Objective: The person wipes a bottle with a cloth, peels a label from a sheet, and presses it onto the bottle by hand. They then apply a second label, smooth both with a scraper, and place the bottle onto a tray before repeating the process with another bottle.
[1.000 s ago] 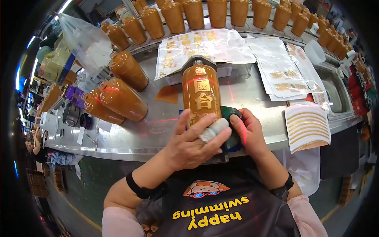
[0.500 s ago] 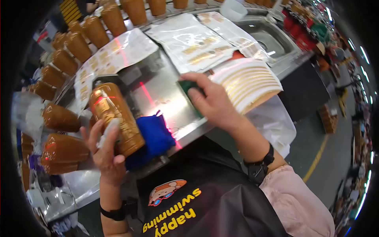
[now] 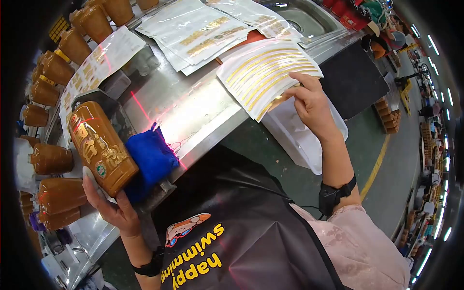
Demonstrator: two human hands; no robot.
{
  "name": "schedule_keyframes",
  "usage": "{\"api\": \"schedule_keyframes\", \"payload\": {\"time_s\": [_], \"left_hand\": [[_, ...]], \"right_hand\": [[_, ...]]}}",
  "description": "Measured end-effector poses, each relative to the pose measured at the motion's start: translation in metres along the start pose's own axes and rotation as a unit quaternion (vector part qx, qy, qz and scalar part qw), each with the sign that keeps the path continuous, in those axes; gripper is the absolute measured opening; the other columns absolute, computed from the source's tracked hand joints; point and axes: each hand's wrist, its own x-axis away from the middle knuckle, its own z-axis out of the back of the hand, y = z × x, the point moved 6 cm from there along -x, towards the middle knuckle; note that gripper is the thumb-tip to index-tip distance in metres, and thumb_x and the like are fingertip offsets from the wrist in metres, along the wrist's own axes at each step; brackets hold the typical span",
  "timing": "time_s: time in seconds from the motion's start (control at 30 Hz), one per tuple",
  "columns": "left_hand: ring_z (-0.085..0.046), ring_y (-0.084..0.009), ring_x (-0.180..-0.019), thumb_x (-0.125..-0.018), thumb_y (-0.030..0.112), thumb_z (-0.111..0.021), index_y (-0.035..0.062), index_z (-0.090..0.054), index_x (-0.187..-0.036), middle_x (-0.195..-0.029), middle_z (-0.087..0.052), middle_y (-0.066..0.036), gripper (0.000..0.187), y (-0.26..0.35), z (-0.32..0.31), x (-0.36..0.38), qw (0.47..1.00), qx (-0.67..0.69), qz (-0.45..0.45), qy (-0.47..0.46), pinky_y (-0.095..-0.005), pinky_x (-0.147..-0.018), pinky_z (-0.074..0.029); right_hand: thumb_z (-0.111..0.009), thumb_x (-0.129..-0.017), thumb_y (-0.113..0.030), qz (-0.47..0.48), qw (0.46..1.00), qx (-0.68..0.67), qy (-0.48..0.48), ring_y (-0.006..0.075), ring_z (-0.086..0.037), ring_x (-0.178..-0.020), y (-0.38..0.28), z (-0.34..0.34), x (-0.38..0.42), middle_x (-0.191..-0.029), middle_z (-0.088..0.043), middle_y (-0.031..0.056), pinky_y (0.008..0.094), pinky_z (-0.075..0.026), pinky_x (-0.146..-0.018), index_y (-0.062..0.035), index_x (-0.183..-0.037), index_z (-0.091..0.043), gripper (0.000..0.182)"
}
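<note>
A brown bottle point(image 3: 104, 145) with raised gold decoration and a round green mark lies tilted in a metal cradle point(image 3: 108, 104). My left hand point(image 3: 113, 208) grips its lower end, fingers along the left side and thumb at the base; one finger has a whitish cover. Bunched blue cloth point(image 3: 151, 157) is beside the bottle. Over to the right, my right hand point(image 3: 311, 104) is at the edge of a white sheet point(image 3: 237, 67) of gold strip labels. Its thumb and fingers are pinched at the end of one gold strip point(image 3: 279, 101), partly hidden by the fingers.
Several brown bottles point(image 3: 55, 159) line the left and back. Printed label sheets point(image 3: 193, 31) lie on the metal table point(image 3: 193, 108). Behind is a sink point(image 3: 309, 19); below the table's right edge stands a white bin point(image 3: 299, 140). Red laser lines cross the table.
My right hand has moved from the tabletop right to the strip sheet; the dark green piece beneath it no longer shows. My left hand has slid toward the bottle's base. The view has shifted.
</note>
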Motion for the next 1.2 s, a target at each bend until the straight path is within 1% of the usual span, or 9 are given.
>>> {"api": "schedule_keyframes", "payload": {"time_s": [0.17,0.33,0.43,0.53,0.8,0.97,1.07,1.1,1.2], "left_hand": [[-0.033,-0.0292,-0.140,-0.098,0.033,-0.058,0.0021,-0.029,-0.150,-0.153,-0.033,-0.017,0.067,-0.005,0.000,0.001,1.000,-0.004,0.027,0.002,-0.0423,-0.114,-0.027],[-0.032,-0.0335,-0.141,-0.095,0.036,-0.060,0.0030,-0.036,-0.147,-0.150,-0.039,-0.016,0.067,0.015,0.013,-0.014,0.974,-0.216,-0.051,-0.039,-0.0482,-0.116,-0.018],[-0.033,-0.0353,-0.141,-0.094,0.040,-0.059,0.0027,-0.039,-0.146,-0.147,-0.045,-0.015,0.067,0.026,0.015,-0.024,0.962,-0.255,-0.082,-0.053,-0.0510,-0.116,-0.014],[-0.035,-0.0341,-0.141,-0.095,0.042,-0.058,0.0016,-0.038,-0.146,-0.146,-0.047,-0.014,0.068,0.018,0.005,-0.016,0.977,-0.195,-0.090,-0.017,-0.0512,-0.116,-0.016],[-0.033,-0.0402,-0.139,-0.097,0.042,-0.053,-0.0015,-0.041,-0.143,-0.147,-0.042,-0.022,0.064,-0.001,0.010,0.012,0.991,-0.125,0.045,-0.028,-0.0504,-0.116,-0.018],[-0.026,-0.0447,-0.140,-0.089,0.047,-0.064,0.0044,-0.052,-0.134,-0.144,-0.043,-0.025,0.063,0.030,0.041,-0.014,0.990,0.127,0.045,-0.037,-0.0520,-0.114,-0.018],[-0.020,-0.0438,-0.142,-0.085,0.043,-0.070,0.0086,-0.059,-0.122,-0.145,-0.041,-0.025,0.052,0.039,0.037,-0.029,0.987,0.119,0.041,-0.096,-0.0487,-0.115,-0.018],[-0.023,-0.0421,-0.141,-0.086,0.033,-0.071,0.0097,-0.063,-0.106,-0.143,-0.044,-0.025,0.032,0.039,0.035,-0.028,0.991,0.092,0.039,-0.088,-0.0468,-0.114,-0.019],[-0.026,-0.0384,-0.140,-0.088,0.023,-0.068,0.0082,-0.064,-0.092,-0.142,-0.046,-0.025,0.016,0.020,0.032,-0.014,0.987,0.120,0.089,-0.062,-0.0459,-0.112,-0.021]], "right_hand": [[-0.075,-0.078,-0.012,0.006,1.000,0.000,-0.011,0.0363,-0.049,-0.117,-0.011,-0.001,0.000,-0.128,-0.057,0.0160,0.0450,-0.041,-0.100,-0.0073,-0.107,-0.071,0.030],[-0.077,-0.076,-0.013,0.014,1.000,-0.017,-0.015,0.0363,-0.047,-0.120,-0.014,-0.006,-0.001,-0.129,-0.055,0.0155,0.0453,-0.039,-0.100,-0.0065,-0.092,-0.069,0.019],[-0.076,-0.076,-0.011,0.001,0.999,-0.038,-0.023,0.0360,-0.047,-0.120,-0.015,-0.004,-0.003,-0.126,-0.056,0.0153,0.0448,-0.038,-0.101,-0.0057,-0.082,-0.065,0.014],[-0.073,-0.076,-0.007,0.004,0.997,-0.068,-0.044,0.0367,-0.046,-0.119,-0.028,0.005,-0.012,-0.125,-0.056,0.0157,0.0445,-0.036,-0.101,-0.0042,-0.080,-0.062,0.012],[-0.070,-0.074,-0.001,0.139,0.956,-0.214,-0.145,0.0383,-0.046,-0.117,-0.152,-0.010,-0.073,-0.122,-0.053,0.0177,0.0451,-0.036,-0.100,-0.0032,-0.081,-0.059,0.014],[-0.072,-0.072,-0.001,0.291,0.907,-0.258,-0.162,0.0403,-0.049,-0.108,-0.257,-0.017,-0.098,-0.114,-0.053,0.0171,0.0455,-0.041,-0.093,-0.0044,-0.082,-0.057,0.019],[-0.073,-0.073,-0.005,0.316,0.895,-0.265,-0.169,0.0392,-0.050,-0.105,-0.294,-0.023,-0.103,-0.111,-0.053,0.0168,0.0452,-0.042,-0.090,-0.0051,-0.081,-0.057,0.019],[-0.073,-0.076,-0.008,0.309,0.891,-0.276,-0.187,0.0390,-0.049,-0.104,-0.298,-0.029,-0.102,-0.111,-0.053,0.0164,0.0444,-0.043,-0.089,-0.0053,-0.082,-0.058,0.017],[-0.072,-0.079,-0.009,0.279,0.889,-0.293,-0.214,0.0384,-0.049,-0.105,-0.295,-0.047,-0.099,-0.112,-0.052,0.0167,0.0437,-0.042,-0.091,-0.0044,-0.083,-0.059,0.015]]}}
